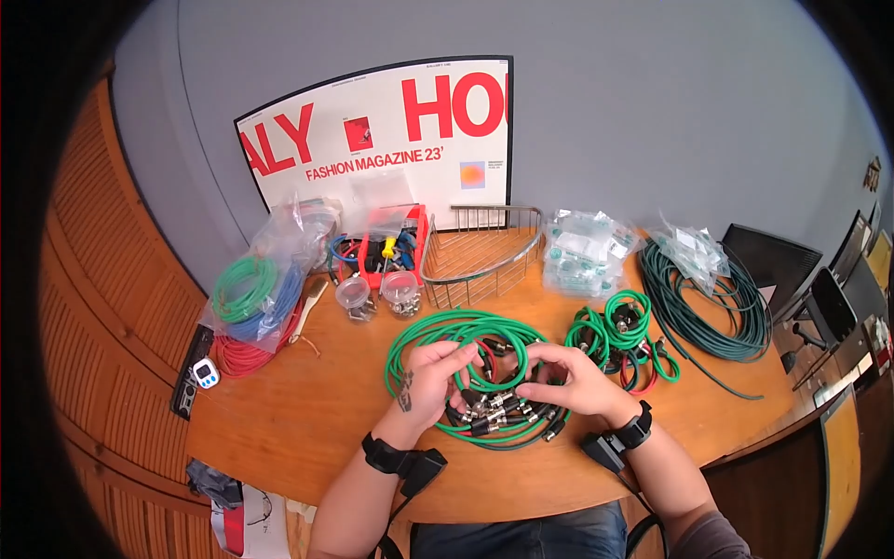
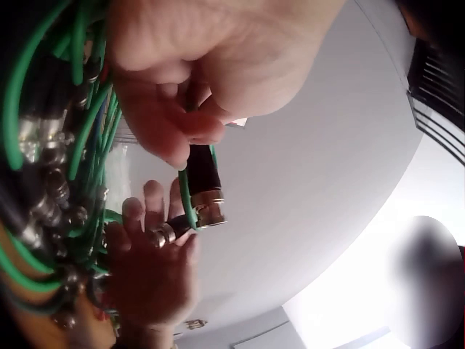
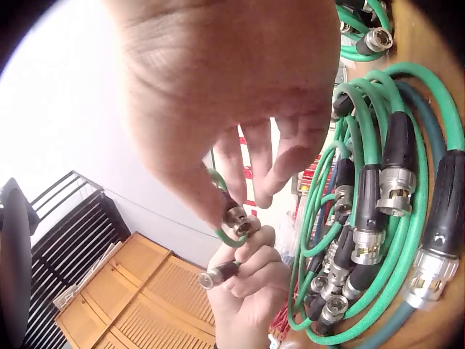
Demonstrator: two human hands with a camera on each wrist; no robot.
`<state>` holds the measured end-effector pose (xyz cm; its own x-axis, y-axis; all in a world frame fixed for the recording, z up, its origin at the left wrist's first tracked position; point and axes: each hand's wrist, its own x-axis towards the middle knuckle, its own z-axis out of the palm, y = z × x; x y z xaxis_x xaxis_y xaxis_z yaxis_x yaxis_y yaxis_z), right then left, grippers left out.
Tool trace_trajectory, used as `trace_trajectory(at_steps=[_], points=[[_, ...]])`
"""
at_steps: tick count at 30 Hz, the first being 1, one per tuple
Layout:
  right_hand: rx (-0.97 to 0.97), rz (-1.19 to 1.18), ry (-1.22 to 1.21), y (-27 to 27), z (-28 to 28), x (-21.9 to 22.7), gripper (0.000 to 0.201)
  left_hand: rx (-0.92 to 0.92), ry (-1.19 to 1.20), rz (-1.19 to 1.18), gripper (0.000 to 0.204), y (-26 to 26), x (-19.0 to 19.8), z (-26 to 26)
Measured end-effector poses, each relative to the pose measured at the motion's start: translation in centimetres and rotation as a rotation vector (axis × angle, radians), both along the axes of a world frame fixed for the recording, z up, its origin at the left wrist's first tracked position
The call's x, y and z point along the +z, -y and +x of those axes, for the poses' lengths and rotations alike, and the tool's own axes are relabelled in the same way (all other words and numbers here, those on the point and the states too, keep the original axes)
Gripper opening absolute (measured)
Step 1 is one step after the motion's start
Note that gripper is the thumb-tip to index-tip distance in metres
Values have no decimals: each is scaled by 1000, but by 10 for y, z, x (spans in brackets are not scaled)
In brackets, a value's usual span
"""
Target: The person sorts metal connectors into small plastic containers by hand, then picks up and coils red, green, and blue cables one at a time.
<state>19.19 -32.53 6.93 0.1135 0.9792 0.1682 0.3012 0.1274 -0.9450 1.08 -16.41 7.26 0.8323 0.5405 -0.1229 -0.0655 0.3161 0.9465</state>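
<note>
My left hand [image 1: 431, 384] pinches a green cable with a black-sleeved metal connector [image 2: 208, 203], its fingers curled round it. Facing it, my right hand [image 1: 579, 384] holds another part of the small green loop [image 1: 477, 380], with a connector [image 3: 237, 218] by its thumb. In the right wrist view the left hand [image 3: 256, 285] has a connector [image 3: 218, 275] sticking out from its fingers. Both hands are above a pile of coiled green cables [image 1: 410, 337] with black and silver connectors [image 3: 397, 190] on the table.
A wire basket [image 1: 484, 272], red bin [image 1: 421, 224] and two small tubs [image 1: 400, 291] stand behind. Bagged cables [image 1: 244, 298] lie left; green coils [image 1: 629, 321], plastic bags [image 1: 587, 256] and a dark cable coil [image 1: 745, 326] lie right. A white timer [image 1: 206, 373] sits at the left edge.
</note>
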Motion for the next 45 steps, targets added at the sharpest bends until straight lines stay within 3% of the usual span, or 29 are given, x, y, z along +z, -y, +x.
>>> trace_trajectory(at_steps=[1, 3, 7, 12, 18, 29, 33, 38, 43, 45], points=[[0, 2, 1, -1, 0, 1, 32, 0, 1, 2, 28, 0, 0, 0], [41, 130, -345, -3, -3, 3, 30, -1, -40, 102, 29, 2, -3, 1], [-35, 26, -236, -4, 4, -6, 26, 20, -9, 214, 27, 6, -4, 4], [-70, 59, -268, -6, 9, -12, 26, 54, 110, 279, 22, -7, -15, 4], [-119, 68, -282, -7, 7, -15, 23, 182, 95, 619, 20, -7, -33, 11], [-134, 54, -147, -11, -3, -21, 15, 254, 280, 331, 18, 1, -31, 14], [-185, 13, -86, -11, -4, -23, 14, 180, 312, 217, 21, 2, -22, 10], [-234, 68, -114, -12, 3, -25, 17, 24, 274, 302, 25, -1, -21, 9], [-258, 115, -191, -14, 5, -31, 20, 56, 152, 335, 35, 4, -28, 11], [-259, 100, -203, -13, -1, -26, 22, 154, 155, 346, 35, 7, -25, 14]])
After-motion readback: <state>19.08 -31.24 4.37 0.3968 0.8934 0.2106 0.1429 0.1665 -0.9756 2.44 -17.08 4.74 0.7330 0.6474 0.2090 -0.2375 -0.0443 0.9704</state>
